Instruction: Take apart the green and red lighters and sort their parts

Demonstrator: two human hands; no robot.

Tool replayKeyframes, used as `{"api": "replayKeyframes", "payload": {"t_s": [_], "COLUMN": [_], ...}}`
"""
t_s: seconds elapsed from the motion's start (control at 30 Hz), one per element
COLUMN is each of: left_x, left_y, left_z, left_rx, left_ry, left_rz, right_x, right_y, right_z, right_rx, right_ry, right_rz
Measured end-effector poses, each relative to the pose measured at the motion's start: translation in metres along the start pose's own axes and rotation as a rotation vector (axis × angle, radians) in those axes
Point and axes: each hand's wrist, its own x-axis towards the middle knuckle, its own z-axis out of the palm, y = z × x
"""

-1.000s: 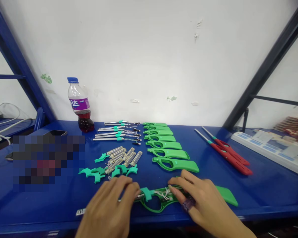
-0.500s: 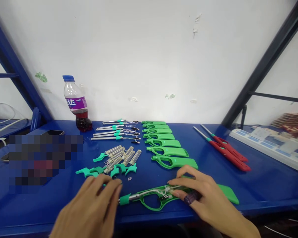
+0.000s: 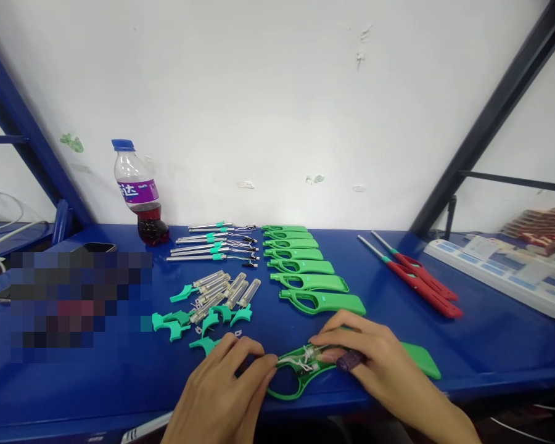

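Note:
In front of me lies a green lighter shell with its hollow side up. White wires and a clear fuel tank sit inside it. My left hand is closed at the shell's front end, pinching the metal lighter tube, whose far end shows below the wrist. The pinched part is hidden by my fingers. My right hand wraps round the handle, thumb and fingertips on the fuel tank. Teal triggers and several loose fuel tanks lie beyond my left hand.
Metal tubes with wires and a row of green shells lie further back. Two red lighters and a white power strip are at the right. A drink bottle and a partly blurred phone stand left.
My left hand has slid right along the tube to the shell's front end, covering the teal collar. The tube's far end now shows below it. My right hand holds nearly the same place.

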Motion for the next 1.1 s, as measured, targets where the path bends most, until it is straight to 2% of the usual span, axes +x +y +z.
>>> {"api": "replayKeyframes", "payload": {"t_s": [0.17,0.33,0.53,0.7,0.9,1.1], "left_x": [0.002,0.003,0.008,0.011,0.014,0.009], "left_y": [-0.004,-0.009,-0.012,-0.009,-0.004,-0.005], "left_z": [-0.001,-0.001,-0.001,-0.002,0.0,0.006], "left_rx": [0.019,0.017,-0.055,-0.063,-0.039,-0.017], "left_ry": [-0.011,0.005,0.052,0.083,0.091,0.092], "left_rz": [0.004,0.0,-0.007,0.002,0.013,0.028], "right_x": [-0.006,-0.009,-0.01,-0.01,-0.007,-0.006], "right_y": [0.003,0.005,0.004,0.003,0.001,0.001], "right_z": [0.002,0.004,0.006,0.007,0.006,0.006], "right_rx": [-0.112,-0.233,-0.217,-0.243,-0.317,-0.404], "right_ry": [0.005,-0.04,-0.039,0.045,0.232,0.337], "right_rz": [-0.056,-0.046,-0.046,-0.076,-0.195,-0.267]}}
